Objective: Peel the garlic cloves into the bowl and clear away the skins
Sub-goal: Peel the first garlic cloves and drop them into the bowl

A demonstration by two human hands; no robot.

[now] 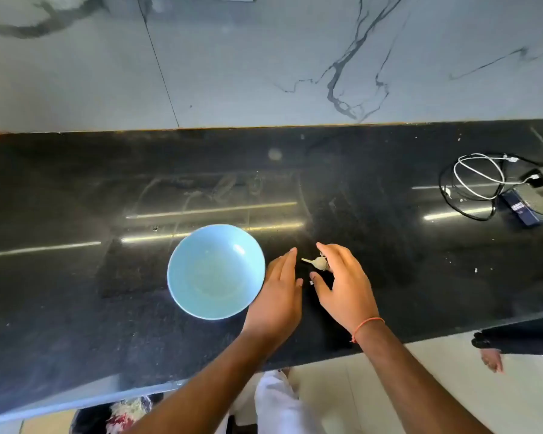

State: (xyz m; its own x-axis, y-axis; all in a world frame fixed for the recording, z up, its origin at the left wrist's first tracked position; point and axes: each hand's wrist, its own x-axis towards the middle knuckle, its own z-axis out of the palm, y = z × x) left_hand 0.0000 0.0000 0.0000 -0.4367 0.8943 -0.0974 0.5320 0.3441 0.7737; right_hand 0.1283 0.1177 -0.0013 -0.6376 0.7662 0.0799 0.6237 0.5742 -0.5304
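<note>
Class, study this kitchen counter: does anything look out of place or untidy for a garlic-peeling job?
Yes. A tangle of cables and a dark blue device sit at the counter's far right, unrelated to cooking. Small white flecks are scattered nearby. The blue bowl is empty and upright.

Garlic [318, 263] on counter [389, 245], right of bowl [215, 272], between hands [311, 289].

garlic [318, 263]: pale bulb, stem pointing left, right of bowl | bowl [182, 270]: light blue, upright, empty
</note>
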